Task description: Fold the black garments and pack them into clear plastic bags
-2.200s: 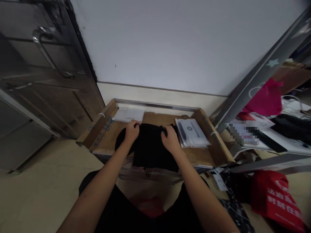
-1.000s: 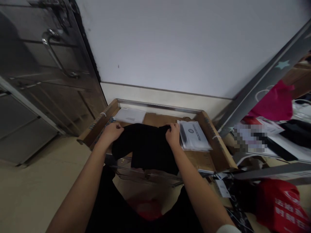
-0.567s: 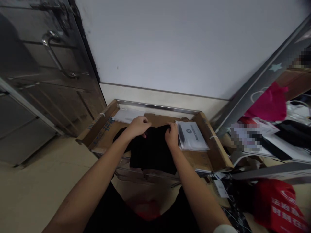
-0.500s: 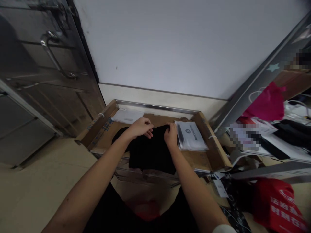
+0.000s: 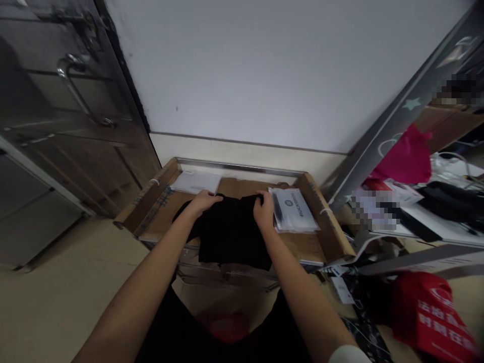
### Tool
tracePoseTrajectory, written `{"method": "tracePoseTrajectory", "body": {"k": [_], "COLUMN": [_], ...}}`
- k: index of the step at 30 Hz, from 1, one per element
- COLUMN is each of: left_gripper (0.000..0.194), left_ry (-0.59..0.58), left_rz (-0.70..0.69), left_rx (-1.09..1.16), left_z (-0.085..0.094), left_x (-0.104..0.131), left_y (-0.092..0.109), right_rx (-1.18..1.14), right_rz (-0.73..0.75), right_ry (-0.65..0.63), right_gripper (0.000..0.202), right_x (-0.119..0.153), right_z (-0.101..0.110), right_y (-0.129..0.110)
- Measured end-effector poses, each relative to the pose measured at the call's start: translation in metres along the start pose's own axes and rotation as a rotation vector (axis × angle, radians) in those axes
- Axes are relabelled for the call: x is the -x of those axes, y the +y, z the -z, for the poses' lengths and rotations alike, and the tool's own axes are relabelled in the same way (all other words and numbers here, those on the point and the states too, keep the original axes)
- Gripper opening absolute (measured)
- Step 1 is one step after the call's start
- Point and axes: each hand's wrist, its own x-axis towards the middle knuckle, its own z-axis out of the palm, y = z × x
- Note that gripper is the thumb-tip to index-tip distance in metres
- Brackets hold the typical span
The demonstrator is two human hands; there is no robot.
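A piece of black clothing [image 5: 234, 234] lies across the front of a cardboard-lined table, its lower part hanging over the near edge. My left hand [image 5: 204, 201] pinches its upper left corner. At the upper right corner, my right hand [image 5: 263, 209] grips the cloth between thumb and fingers. The fabric spreads between both hands; its exact kind is hard to make out. Just right of my right hand sits a stack of clear plastic packages [image 5: 295, 209] with dark lettering. Behind my left hand lies a flat white sheet or packet [image 5: 196, 181].
Raised cardboard walls [image 5: 327, 214] edge the table on both sides. A metal door with a handle [image 5: 81, 93] stands at left. On the right are a cluttered white desk [image 5: 449, 227], a pink bag [image 5: 406, 159] and a red bag [image 5: 431, 312] low down.
My left hand has moved left from the cloth's upper middle to its upper left corner and taken hold there. My right hand keeps its grip on the right corner.
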Motion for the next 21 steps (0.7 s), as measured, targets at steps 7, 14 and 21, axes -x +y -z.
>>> {"method": "tracePoseTrajectory", "body": {"k": [7,14,21], "left_gripper": [0.013,0.014,0.013], "left_ry": [-0.009,0.258,0.156], "left_rz": [-0.153,-0.460,-0.654], "left_rx": [0.106,0.072,-0.096], "left_z": [0.010,0.040,0.050], "left_x": [-0.005,-0.014,0.021], "left_y": [0.026,0.042,-0.007], "right_rx": [-0.127,-0.328,-0.181], "right_rz": [-0.112,-0.201,-0.023], "right_ry": [0.052,0.099,-0.100], "right_gripper": [0.022,0.020,0.014], "right_x": [-0.024,-0.075,-0.009], "right_z": [0.003,0.020,0.060], "right_y": [-0.011,-0.036,-0.051]}}
